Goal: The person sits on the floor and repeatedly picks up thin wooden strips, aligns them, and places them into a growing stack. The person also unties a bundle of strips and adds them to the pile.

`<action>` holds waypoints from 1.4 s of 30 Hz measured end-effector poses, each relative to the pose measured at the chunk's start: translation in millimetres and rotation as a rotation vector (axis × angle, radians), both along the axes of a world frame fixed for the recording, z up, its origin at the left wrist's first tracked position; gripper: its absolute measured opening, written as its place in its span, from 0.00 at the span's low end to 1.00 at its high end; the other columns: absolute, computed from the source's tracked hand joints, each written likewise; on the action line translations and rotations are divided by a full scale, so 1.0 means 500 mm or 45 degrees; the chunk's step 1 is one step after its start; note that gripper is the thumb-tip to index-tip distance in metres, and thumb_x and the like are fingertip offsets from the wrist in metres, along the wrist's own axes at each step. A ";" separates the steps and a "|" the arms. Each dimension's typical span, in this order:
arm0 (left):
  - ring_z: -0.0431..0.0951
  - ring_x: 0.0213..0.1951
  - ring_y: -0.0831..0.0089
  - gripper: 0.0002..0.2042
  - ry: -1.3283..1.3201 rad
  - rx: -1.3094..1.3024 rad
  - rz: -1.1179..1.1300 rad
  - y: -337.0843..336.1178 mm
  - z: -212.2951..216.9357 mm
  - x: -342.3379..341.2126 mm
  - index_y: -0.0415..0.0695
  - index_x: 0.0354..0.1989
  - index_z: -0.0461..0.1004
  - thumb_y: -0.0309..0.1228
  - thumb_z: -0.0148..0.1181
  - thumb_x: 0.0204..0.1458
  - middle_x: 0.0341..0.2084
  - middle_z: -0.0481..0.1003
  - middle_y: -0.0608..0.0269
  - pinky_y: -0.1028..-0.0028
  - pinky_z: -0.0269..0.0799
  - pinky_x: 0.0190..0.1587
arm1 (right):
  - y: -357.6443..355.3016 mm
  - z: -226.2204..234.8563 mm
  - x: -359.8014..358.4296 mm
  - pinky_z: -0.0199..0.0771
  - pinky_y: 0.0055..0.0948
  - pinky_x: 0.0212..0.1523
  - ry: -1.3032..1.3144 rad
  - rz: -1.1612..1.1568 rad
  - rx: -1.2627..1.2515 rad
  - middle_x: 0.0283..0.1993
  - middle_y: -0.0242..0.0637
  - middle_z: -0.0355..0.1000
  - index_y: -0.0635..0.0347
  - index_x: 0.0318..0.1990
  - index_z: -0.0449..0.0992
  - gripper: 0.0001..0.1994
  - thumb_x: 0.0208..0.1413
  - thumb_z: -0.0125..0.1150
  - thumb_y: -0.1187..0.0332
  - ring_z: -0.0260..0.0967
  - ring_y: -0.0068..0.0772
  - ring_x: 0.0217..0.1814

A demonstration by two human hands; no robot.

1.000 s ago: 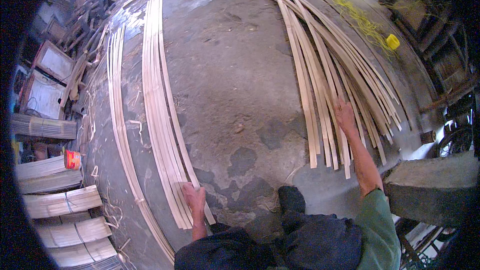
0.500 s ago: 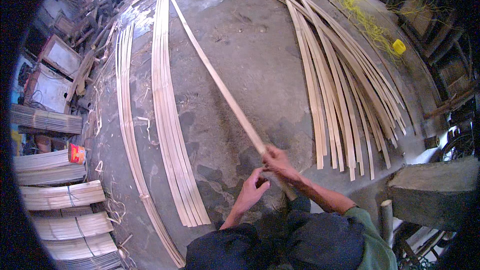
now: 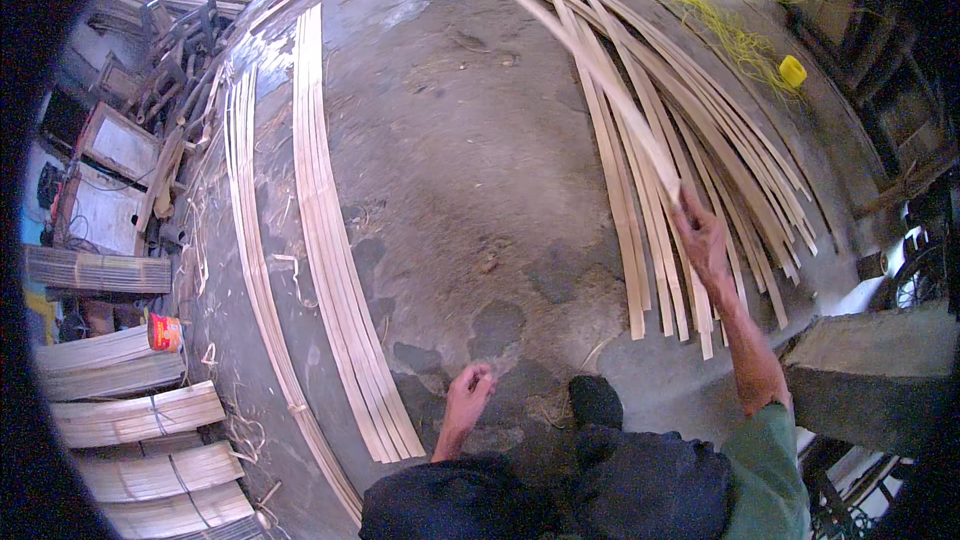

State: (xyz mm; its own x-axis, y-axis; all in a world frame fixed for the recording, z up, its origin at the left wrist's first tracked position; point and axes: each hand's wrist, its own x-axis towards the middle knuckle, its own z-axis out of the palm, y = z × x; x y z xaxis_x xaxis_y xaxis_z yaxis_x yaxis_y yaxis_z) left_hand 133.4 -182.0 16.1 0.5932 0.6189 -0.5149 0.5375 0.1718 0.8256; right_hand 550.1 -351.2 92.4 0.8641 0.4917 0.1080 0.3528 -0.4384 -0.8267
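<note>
My right hand is closed on the near end of a long, pale wooden strip, slightly smeared by motion. That strip slants toward the far side, above a fanned pile of similar strips on the right of the floor. Lower and near the middle, my left hand has its fingers curled in, and nothing shows in them. To its left lies a flat row of several strips side by side. Farther left is a narrower bundle of thin strips, bound near its close end.
Tied stacks of slats line the left side, with a red and orange tin beside them. Yellow twine and a yellow container lie at the far right. A concrete block stands at my right.
My right hand has swung the strip rightward, from the middle of the floor to over the fanned pile. My left hand has parted from it and drawn back slightly left and nearer.
</note>
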 end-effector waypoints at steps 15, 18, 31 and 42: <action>0.78 0.33 0.74 0.14 0.115 0.009 -0.003 -0.011 -0.072 -0.029 0.35 0.48 0.71 0.30 0.53 0.57 0.32 0.78 0.57 0.74 0.74 0.40 | -0.198 -0.005 0.358 0.73 0.39 0.42 -0.507 -0.234 -0.891 0.41 0.49 0.76 0.36 0.62 0.67 0.24 0.58 0.55 0.49 0.73 0.48 0.36; 0.78 0.33 0.73 0.13 0.148 0.050 0.056 -0.009 -0.065 -0.064 0.35 0.48 0.72 0.30 0.53 0.57 0.32 0.78 0.57 0.73 0.74 0.40 | -0.212 -0.026 0.428 0.73 0.37 0.43 -0.619 -0.144 -0.909 0.42 0.47 0.76 0.39 0.63 0.66 0.24 0.59 0.54 0.50 0.73 0.49 0.38; 0.67 0.45 0.46 0.17 0.593 1.328 0.020 0.027 -0.040 -0.206 0.36 0.46 0.67 0.30 0.58 0.48 0.39 0.67 0.46 0.53 0.62 0.48 | -0.301 -0.118 0.569 0.69 0.50 0.49 -1.025 -0.409 -1.248 0.52 0.55 0.69 0.49 0.63 0.64 0.23 0.62 0.49 0.55 0.68 0.55 0.51; 0.71 0.48 0.48 0.25 0.953 1.011 0.445 0.079 -0.147 -0.247 0.32 0.49 0.64 0.35 0.59 0.46 0.43 0.70 0.40 0.56 0.65 0.52 | 0.086 -0.235 -0.078 0.61 0.41 0.62 -0.327 0.546 -0.399 0.56 0.50 0.68 0.61 0.58 0.69 0.19 0.59 0.56 0.66 0.64 0.49 0.59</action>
State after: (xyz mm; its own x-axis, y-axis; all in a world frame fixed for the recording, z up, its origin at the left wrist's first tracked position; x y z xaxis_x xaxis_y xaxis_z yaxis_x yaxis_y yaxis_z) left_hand 10.0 -142.3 -57.3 0.0339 0.9978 -0.0561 0.9652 -0.0181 0.2608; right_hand 510.9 -308.0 -25.1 0.5463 0.8337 0.0807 0.7244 -0.4219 -0.5452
